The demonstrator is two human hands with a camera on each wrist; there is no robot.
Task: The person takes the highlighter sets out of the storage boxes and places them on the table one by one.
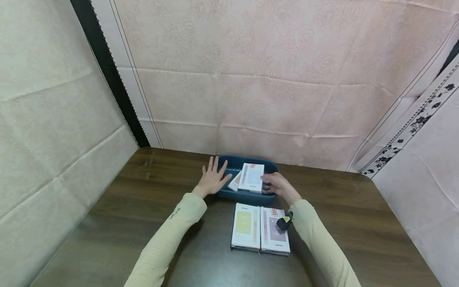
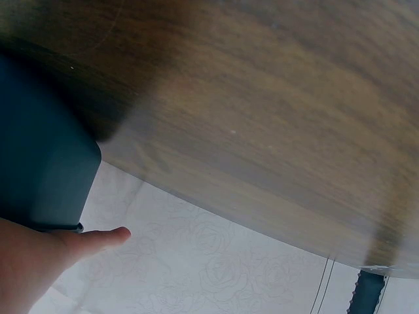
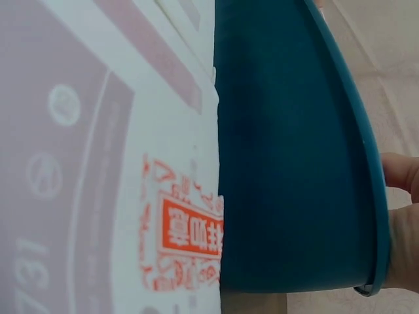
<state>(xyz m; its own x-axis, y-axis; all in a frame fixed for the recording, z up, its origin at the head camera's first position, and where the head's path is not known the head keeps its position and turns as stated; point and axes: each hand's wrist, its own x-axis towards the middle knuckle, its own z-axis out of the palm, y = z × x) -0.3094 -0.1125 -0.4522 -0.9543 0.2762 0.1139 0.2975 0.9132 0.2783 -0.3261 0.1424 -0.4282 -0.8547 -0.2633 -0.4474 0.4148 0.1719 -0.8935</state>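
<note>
A: Left hand (image 1: 211, 181) spread wide at left end of blue rectangular plastic bin (image 1: 247, 197), nothing gripped. Right hand (image 1: 280, 185) half-curled at bin's right end; grip can't be told.

B: Flat white cardboard-looking box (image 1: 252, 178) inside could get tipped if the askew, half-covered orange-patched box (image 1: 234, 182) gets nudged.

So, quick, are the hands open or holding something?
Left hand: open, fingers spread, at the blue bin.
Right hand: at the edge of the white box; can't tell if it's gripping.
</note>
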